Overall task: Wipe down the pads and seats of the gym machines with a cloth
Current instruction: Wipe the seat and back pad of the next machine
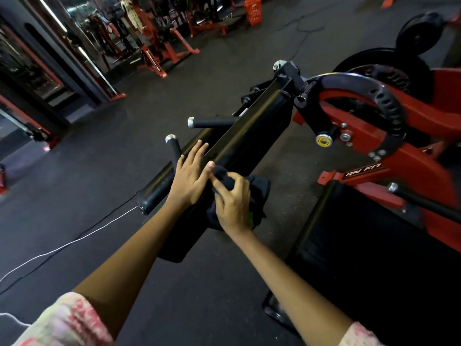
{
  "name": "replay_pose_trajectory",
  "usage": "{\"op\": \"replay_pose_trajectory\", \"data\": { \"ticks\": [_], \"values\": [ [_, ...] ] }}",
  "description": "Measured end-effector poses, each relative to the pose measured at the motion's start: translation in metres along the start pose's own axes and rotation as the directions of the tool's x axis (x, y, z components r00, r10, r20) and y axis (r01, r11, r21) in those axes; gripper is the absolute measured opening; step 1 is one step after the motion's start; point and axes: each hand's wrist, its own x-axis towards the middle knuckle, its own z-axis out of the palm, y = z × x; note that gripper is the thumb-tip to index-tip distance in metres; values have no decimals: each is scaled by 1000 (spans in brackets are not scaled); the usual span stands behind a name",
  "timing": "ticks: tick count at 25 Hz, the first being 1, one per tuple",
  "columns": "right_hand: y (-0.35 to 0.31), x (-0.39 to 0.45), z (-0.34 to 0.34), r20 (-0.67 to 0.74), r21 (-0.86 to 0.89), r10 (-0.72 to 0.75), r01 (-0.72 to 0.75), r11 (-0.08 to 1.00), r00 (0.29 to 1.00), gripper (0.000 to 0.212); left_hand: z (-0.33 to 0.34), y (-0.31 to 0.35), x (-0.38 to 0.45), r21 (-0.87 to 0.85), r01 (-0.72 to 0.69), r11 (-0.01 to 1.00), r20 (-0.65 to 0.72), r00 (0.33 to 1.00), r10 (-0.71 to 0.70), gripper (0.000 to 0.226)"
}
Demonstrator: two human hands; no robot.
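I see my left hand (190, 178) lying flat in the middle of the frame, fingers straight and spread, pressing on the top edge of the long black pad (239, 136) that runs from lower centre up toward the upper right. Its thumb reaches right and touches the dark cloth (257, 193). My right hand (233, 203) sits just beside it, a little lower, with its fingers curled round the bunched cloth and holding it against the pad's side face. A small patch of green shows at the cloth's lower edge, near my right wrist.

Two black handles with silver end caps (174, 146) stick out to the left of the pad, just above my left hand's fingertips. Along the pad's left side lies a black roller (156, 193), partly under my left wrist. To the right of the frame is a wide black seat (374, 236), apart from the cloth, and above it the red frame (411, 156) of the machine with a curved black bracket full of holes (384, 101). Black weight plates (419, 33) hang in the upper right. A thin white cord (62, 245) trails over the dark floor (104, 151) at lower left. An orange basket (253, 10) stands at the top of the frame, well apart. Pink patterned sleeves (64, 323) show at the bottom corners.
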Motion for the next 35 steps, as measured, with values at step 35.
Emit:
{"op": "replay_pose_trajectory", "data": {
  "ticks": [35],
  "values": [
    [97,-164,-251,753,-338,656,-881,332,-42,19,165,100,-276,-577,781,-239,816,548,-182,53]
  ]
}}
